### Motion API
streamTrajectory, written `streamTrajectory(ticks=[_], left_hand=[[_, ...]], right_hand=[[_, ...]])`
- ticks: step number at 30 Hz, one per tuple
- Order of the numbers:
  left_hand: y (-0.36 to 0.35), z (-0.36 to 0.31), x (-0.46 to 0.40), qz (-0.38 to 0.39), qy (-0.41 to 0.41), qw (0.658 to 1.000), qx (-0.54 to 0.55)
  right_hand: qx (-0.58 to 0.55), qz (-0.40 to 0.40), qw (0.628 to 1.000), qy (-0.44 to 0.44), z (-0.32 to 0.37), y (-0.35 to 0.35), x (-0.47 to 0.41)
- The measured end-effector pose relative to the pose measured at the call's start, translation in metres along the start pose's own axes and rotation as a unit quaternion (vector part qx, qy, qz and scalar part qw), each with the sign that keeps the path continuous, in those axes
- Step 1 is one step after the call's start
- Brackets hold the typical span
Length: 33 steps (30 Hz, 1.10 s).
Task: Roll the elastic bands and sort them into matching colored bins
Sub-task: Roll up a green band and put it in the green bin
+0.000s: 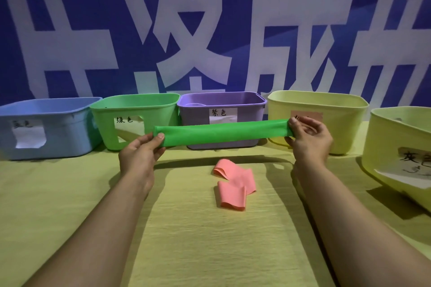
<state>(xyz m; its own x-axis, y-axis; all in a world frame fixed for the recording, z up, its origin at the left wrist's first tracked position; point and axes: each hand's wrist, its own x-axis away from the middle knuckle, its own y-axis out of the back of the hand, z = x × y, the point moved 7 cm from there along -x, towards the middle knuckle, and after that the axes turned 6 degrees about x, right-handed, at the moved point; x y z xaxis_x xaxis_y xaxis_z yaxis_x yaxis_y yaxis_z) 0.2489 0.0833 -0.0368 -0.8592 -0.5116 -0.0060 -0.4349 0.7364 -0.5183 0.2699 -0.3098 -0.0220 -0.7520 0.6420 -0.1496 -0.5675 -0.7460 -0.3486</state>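
A green elastic band (221,133) is stretched flat and level in the air in front of the bins. My left hand (140,158) pinches its left end between thumb and fingers. My right hand (307,140) grips its right end with curled fingers. Below the band, a pink elastic band (234,184) lies loosely folded on the yellow tablecloth. The green bin (135,102) stands behind my left hand, second from the left in the row.
A row of bins lines the back of the table: blue bin (46,109), green, purple bin (221,100), a yellow bin (317,100) with a pink label, and another yellow bin (396,123) at the right edge. A blue banner hangs behind.
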Motion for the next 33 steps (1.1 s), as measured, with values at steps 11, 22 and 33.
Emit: streamTrajectory(ticks=[11, 22, 33], left_hand=[[-0.017, 0.019, -0.002, 0.094, 0.021, 0.987, -0.128], [-0.009, 0.022, 0.001, 0.107, -0.023, 0.955, -0.275], [-0.041, 0.025, 0.093, 0.306, -0.025, 0.872, -0.382]], right_hand=[[-0.151, 0.22, 0.963, -0.042, 0.02, -0.041, 0.016], [0.123, 0.104, 0.981, 0.111, 0.028, -0.025, 0.012], [0.373, 0.235, 0.809, 0.39, 0.172, -0.114, 0.062]])
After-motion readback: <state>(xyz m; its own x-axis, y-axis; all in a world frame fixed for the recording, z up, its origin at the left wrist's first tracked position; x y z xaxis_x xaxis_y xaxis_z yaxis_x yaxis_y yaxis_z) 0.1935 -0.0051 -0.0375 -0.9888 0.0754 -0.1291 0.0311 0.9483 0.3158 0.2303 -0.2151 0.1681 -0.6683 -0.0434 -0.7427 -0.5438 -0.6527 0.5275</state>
